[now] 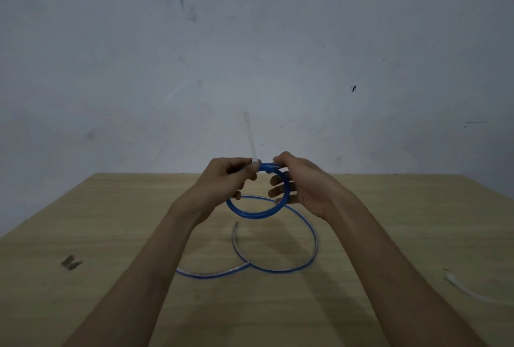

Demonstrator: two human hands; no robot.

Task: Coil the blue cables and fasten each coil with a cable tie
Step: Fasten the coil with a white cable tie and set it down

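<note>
A coiled blue cable (251, 212) hangs in the air above the wooden table (389, 221), held upright by both hands at its top. My left hand (225, 179) pinches the coil where a clear cable tie (248, 135) wraps it; the tie's tail sticks straight up. My right hand (299, 182) grips the coil's upper right side, fingers through the ring. A second blue cable (292, 263) lies loose on the table under the hands in one wide loop, its ends crossing at the left.
Another clear cable tie (470, 289) lies curved on the table at the right. A small dark mark or scrap (71, 262) sits at the left. A bare grey wall (250, 54) rises behind the table's far edge.
</note>
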